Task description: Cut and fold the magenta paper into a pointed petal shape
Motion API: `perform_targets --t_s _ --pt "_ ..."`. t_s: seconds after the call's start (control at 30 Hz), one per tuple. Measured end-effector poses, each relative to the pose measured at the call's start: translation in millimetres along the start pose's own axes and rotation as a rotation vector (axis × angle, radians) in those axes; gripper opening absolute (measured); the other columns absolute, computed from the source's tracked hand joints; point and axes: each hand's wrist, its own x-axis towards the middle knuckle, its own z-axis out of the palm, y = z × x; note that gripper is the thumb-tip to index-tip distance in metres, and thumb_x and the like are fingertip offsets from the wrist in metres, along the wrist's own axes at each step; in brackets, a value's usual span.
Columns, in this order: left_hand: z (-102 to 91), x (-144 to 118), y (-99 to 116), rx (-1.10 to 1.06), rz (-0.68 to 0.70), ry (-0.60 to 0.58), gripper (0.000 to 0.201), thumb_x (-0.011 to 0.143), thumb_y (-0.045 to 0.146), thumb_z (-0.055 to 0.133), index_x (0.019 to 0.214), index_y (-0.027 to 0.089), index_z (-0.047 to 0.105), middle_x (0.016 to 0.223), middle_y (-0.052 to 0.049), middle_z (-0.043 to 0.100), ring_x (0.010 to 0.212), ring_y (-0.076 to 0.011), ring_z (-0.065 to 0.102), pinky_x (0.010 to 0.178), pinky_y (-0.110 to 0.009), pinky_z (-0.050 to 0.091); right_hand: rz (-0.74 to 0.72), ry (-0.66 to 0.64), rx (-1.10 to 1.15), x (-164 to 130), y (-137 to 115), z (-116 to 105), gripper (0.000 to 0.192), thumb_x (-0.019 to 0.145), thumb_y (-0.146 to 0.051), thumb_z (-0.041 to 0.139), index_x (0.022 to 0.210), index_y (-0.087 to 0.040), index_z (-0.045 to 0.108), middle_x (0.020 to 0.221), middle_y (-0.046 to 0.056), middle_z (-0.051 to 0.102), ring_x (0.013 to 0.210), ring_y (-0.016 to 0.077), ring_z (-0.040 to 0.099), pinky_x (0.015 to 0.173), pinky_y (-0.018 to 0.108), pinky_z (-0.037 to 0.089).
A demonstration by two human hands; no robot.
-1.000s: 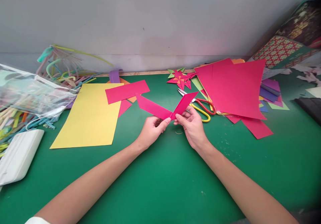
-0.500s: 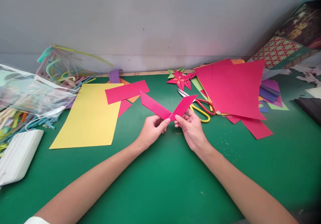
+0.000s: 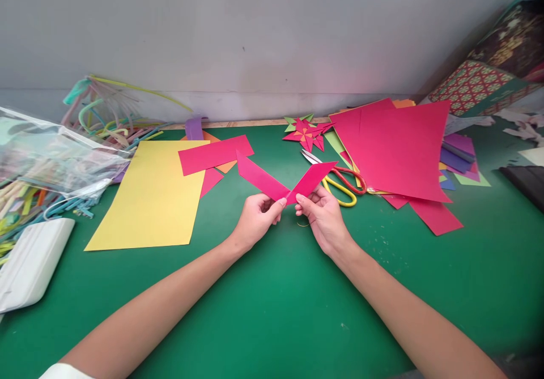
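Note:
A folded pink-red paper strip [image 3: 264, 181] bends into a V shape above the green table. My left hand [image 3: 258, 220] pinches it just left of the bend, thumb on top. On the other side of the bend, my right hand [image 3: 323, 219] grips the same strip between thumb and fingers. Behind the right arm of the V lie scissors [image 3: 340, 191] with one yellow and one red handle. Another flat pink-red strip [image 3: 216, 155] rests partly over a yellow sheet [image 3: 148, 197] to the left. Farther back sits a folded red paper star [image 3: 305, 133].
Large red sheets [image 3: 391, 152] are stacked at the back right, with coloured scraps [image 3: 461, 158] beside them. At the left are a clear plastic bag [image 3: 55, 152], many coloured strips [image 3: 25, 209] and a white box-like object [image 3: 36, 263]. A grey wall [image 3: 204, 39] bounds the table's back.
Both hands keep their pinch on the folded strip. Its right arm has tipped very slightly outward to the right; otherwise the scene is nearly the same.

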Motion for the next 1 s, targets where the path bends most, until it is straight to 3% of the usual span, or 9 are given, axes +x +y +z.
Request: perform_targets --t_s 1.0 --pt "0.7 -0.8 -0.6 -0.001 0.006 -0.001 0.044 0.095 0.046 0.068 0.063 0.017 0.058 0.055 0.001 0.057 0.052 -0.0106 0.051 0.054 -0.024 0.04 0.007 0.006 0.008 0.0 0.0 -0.1 0.034 0.071 -0.03 0.095 0.097 -0.021 0.075 0.088 0.0 0.075 0.065 0.0107 0.065 0.058 0.021 0.055"
